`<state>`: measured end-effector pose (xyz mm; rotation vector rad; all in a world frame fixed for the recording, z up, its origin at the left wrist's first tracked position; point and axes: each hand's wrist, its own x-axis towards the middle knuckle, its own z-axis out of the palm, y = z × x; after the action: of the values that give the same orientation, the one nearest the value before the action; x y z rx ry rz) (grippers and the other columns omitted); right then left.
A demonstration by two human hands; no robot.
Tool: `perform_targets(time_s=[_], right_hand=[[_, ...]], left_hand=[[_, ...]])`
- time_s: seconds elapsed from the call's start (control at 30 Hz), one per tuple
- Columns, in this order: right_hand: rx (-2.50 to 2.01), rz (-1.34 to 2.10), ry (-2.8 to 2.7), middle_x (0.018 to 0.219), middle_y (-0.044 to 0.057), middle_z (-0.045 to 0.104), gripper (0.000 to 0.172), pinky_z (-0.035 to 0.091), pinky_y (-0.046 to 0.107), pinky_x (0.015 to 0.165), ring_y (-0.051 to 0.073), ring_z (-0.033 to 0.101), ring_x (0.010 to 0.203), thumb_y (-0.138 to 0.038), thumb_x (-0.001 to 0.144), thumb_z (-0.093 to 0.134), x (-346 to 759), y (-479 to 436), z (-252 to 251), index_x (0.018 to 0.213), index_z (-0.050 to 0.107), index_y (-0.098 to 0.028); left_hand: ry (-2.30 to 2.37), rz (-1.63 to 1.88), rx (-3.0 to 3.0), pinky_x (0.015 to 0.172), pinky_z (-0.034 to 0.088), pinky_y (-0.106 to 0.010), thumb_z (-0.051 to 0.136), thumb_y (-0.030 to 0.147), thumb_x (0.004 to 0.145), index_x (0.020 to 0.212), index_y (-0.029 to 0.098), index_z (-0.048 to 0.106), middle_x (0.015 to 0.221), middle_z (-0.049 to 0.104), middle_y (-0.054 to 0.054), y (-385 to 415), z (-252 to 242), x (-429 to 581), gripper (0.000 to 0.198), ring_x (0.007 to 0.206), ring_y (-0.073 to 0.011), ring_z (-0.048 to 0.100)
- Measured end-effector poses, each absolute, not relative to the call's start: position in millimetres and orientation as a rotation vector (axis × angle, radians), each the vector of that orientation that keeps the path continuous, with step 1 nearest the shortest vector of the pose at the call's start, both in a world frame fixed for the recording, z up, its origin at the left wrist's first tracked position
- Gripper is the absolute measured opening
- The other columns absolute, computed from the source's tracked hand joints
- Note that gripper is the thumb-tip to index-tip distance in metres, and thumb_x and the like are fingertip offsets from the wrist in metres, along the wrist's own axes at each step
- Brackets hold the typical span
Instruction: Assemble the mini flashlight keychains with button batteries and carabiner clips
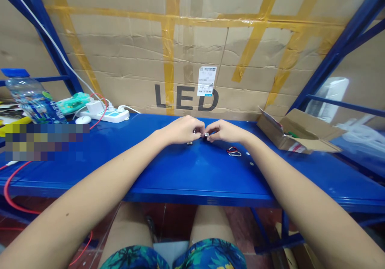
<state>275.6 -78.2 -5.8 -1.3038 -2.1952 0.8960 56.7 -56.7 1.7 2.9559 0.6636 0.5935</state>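
My left hand (184, 130) is closed above the blue tabletop, its fingertips pinching a string of small shiny beads (195, 131). A few more silvery beads (189, 143) show just below that hand, close to the table. Facing it, my right hand (226, 132) has thumb and fingers curled around a small dark piece with a round silver end (206, 134). The fingertips of both hands almost meet; what lies between them is too small to make out fully. Near my right wrist lie carabiners (234, 152), one red and one silver.
An open cardboard box (278, 136) stands on the blue table (192, 172) at right, near small pale discs (252, 164). To the left are a power strip (116, 116), a white mouse-like object (83, 120), a water bottle (33, 96) and a red cable (12, 183).
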Motion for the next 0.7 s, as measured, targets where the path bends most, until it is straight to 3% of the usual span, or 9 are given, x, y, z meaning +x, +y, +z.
perform_targets(time_s=[0.2,0.53,0.7], right_hand=[[-1.308,0.896,-2.216,0.084,0.002,0.073,0.024,0.05,0.032,0.077,0.017,0.063,0.078,-0.024,0.066,0.067,277.3,-76.7,-8.0,0.088,0.074,-0.018],[-1.283,0.845,-2.272,0.086,0.002,0.073,0.024,0.05,0.031,0.076,0.018,0.062,0.079,-0.026,0.069,0.066,276.8,-76.8,-8.3,0.09,0.075,-0.017],[-1.294,0.861,-2.261,0.086,0.002,0.073,0.026,0.05,0.031,0.077,0.017,0.063,0.079,-0.025,0.069,0.065,276.7,-76.9,-8.9,0.091,0.075,-0.018]], left_hand=[[0.907,0.111,2.936,0.059,0.036,-0.027,0.061,0.02,0.077,0.092,0.022,0.076,0.087,0.074,-0.004,-58.5,11.3,44.9,0.021,0.071,-0.0162,0.061],[0.876,0.012,2.923,0.06,0.037,-0.027,0.058,0.022,0.08,0.09,0.021,0.076,0.083,0.073,-0.004,-50.5,1.1,48.8,0.02,0.068,-0.0159,0.06],[0.817,0.161,2.912,0.059,0.036,-0.027,0.059,0.016,0.077,0.081,0.017,0.071,0.075,0.07,-0.003,-51.1,1.1,50.4,0.012,0.065,-0.0148,0.058]])
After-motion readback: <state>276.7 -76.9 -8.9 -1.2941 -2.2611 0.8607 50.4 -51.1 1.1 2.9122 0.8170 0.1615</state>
